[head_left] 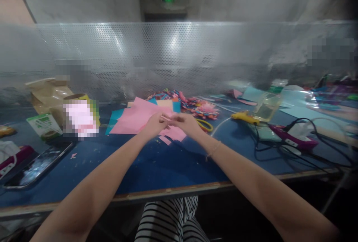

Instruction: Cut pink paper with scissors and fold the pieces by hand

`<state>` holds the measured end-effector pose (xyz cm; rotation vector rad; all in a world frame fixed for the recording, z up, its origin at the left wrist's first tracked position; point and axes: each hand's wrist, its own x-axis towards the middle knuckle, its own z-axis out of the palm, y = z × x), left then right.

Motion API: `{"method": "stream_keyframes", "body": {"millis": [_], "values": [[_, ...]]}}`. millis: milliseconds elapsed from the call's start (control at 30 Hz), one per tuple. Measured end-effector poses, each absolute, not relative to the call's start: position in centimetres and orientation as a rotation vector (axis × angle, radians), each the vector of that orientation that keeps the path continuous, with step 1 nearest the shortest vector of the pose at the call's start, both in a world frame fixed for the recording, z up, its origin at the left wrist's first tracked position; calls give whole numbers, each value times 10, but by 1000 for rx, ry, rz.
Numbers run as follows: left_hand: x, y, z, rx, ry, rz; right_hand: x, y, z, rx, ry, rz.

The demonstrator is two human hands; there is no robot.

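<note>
Close together over the middle of the table, my left hand (156,123) and my right hand (185,123) are pinched on a small pink paper strip (166,118). Its exact shape is blurred and partly covered by the fingers. Beneath and behind them lie pink paper sheets (131,117), with blue paper (114,118) showing at the left. A small cut pink paper piece (165,140) rests just below my hands. Beside my right hand are the yellow handles (206,125) of what look like scissors, partly hidden by the wrist.
Colourful paper clippings (195,104) are heaped behind. At right are a yellow glue gun (245,117), a clear bottle (267,104), a purple power strip (293,137) and black cables. A phone (39,165), small box (44,126) and brown bag (50,94) stand left. A perforated metal panel (156,48) rises behind.
</note>
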<state>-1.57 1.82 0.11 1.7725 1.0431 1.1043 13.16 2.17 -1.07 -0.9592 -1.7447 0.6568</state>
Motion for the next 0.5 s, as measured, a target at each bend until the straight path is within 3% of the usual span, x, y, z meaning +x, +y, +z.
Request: {"method": "stream_keyframes", "body": {"millis": [333, 500], "values": [[-40, 23, 14, 2124, 985, 854, 126, 22, -16, -853, -1751, 886], [-77, 45, 25, 2363, 1459, 932, 137, 35, -24, -938, -1966, 352]]}}
